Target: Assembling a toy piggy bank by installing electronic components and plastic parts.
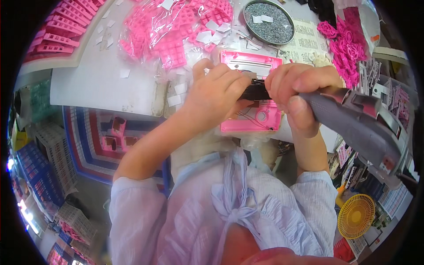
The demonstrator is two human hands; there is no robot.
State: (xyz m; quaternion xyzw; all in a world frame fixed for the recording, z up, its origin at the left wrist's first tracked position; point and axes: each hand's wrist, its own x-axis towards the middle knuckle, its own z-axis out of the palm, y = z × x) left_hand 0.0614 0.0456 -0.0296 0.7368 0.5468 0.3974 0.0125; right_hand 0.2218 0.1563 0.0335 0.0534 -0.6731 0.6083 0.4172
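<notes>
In the head view, a flat pink case (251, 92) lies on the white table (88, 84), near the table's front edge. Its long side runs away from the person, from the near edge toward the back of the table. A small round hole shows at its near end, and a pale slotted strip at its far end.

The left hand (216, 90) is curled around a small black part (255, 92) and presses it onto the middle of the pink case. The black part lies sideways, across the case.

The right hand (296, 88) is closed tight around a grey power screwdriver (357, 121). The tool is long. Its back end points to the right and down, and its tip goes left toward the black part. The tip is hidden by the fingers.

Behind the case sit bags of pink parts (176, 31) and a round tin of screws (269, 20). A heap of pink rings (346, 46) lies close on the right. Bare table shows to the left.
</notes>
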